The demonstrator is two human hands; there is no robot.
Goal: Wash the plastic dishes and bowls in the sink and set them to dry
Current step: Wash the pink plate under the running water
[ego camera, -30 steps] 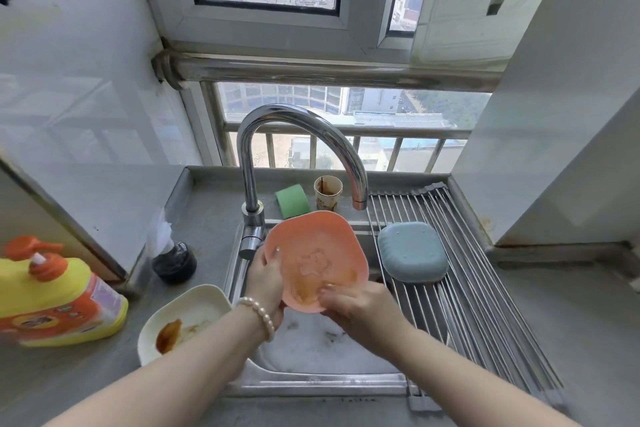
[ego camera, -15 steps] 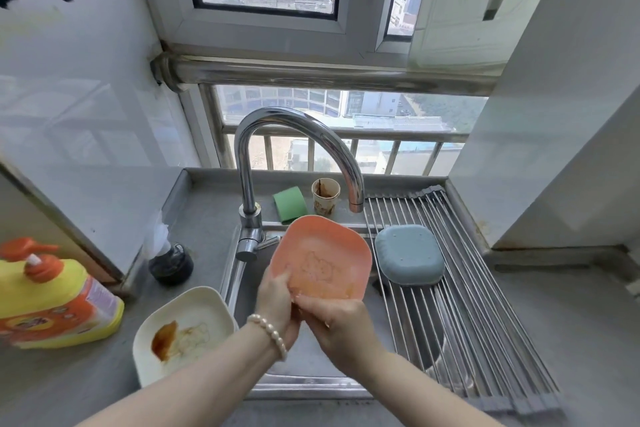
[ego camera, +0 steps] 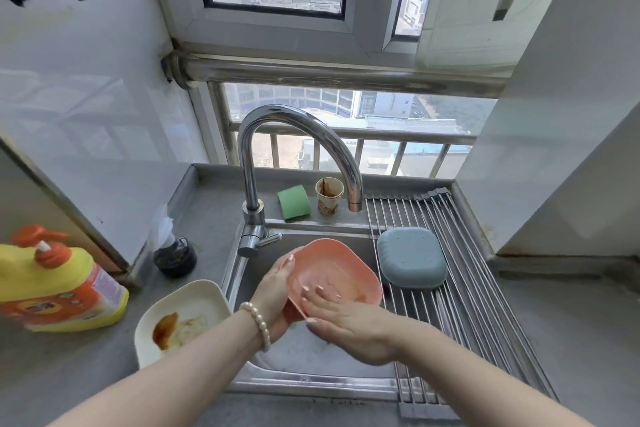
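An orange plastic dish [ego camera: 332, 267] is held tilted over the steel sink [ego camera: 311, 354], below the faucet [ego camera: 298, 135]. My left hand [ego camera: 275, 291] grips its left rim from beneath. My right hand [ego camera: 343, 321] lies with straight fingers flat on the dish's inner face, where a brown smear remains. A blue dish [ego camera: 410, 262] rests upside down on the roll-up drying rack [ego camera: 485, 305] over the sink's right side. A white dish [ego camera: 183, 319] with brown sauce sits on the counter to the left.
A yellow and orange detergent bottle [ego camera: 59, 281] stands at the far left. Behind the sink are a green sponge [ego camera: 293, 206] and a stained paper cup [ego camera: 329, 195]. A dark round item with plastic wrap [ego camera: 175, 255] sits by the left wall.
The orange dish has dropped lower into the sink and tipped flatter. My right hand has moved from the dish's lower edge onto its inner face, fingers spread flat.
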